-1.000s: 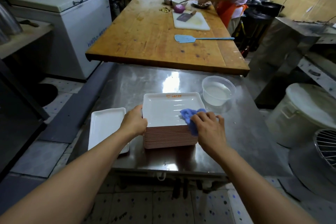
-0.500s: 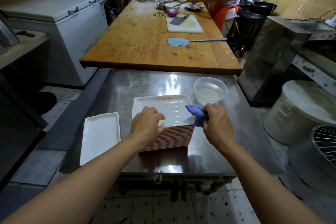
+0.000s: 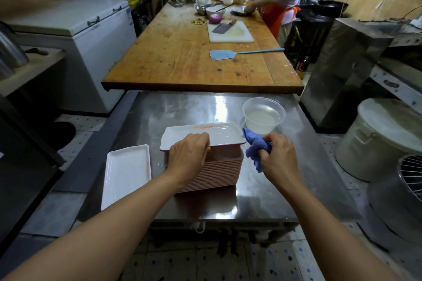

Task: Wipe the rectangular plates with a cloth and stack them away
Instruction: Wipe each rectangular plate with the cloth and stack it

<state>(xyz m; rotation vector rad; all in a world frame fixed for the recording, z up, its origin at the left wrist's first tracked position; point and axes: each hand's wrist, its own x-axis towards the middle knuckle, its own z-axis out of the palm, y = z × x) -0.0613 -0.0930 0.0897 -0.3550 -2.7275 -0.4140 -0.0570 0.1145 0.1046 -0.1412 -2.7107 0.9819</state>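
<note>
The left hand (image 3: 190,155) gripped the near-left edge of the top plate (image 3: 219,136), fingers curled over the rim, w/ the plate tilted up off the pink stack of plates (image 3: 219,171) beneath it; its far edge w/ orange lettering sat higher than the stack. The right hand (image 3: 277,155) was just right of the stack, fingers closed round a bunched blue cloth (image 3: 254,147), the cloth's tip close to the plate's right corner; contact there couldn't be told. One white plate (image 3: 126,174) lay flat on the steel desk (image 3: 182,109), just left of the stack, apart from it. A clear plastic tub (image 3: 263,115) holding cloudy liquid stood behind the cloth, near the desk's far-right area. Beyond, a wooden desk (image 3: 182,59) carried a blue swatter (image 3: 223,54), a white cutting board (image 3: 230,32) w/ a cleaver on it, a red onion & bowls. A person in an orange apron (image 3: 276,10) stood at its far right. White chest freezer (image 3: 75,36) at left; white lidded bucket (image 3: 386,137) at right.
</note>
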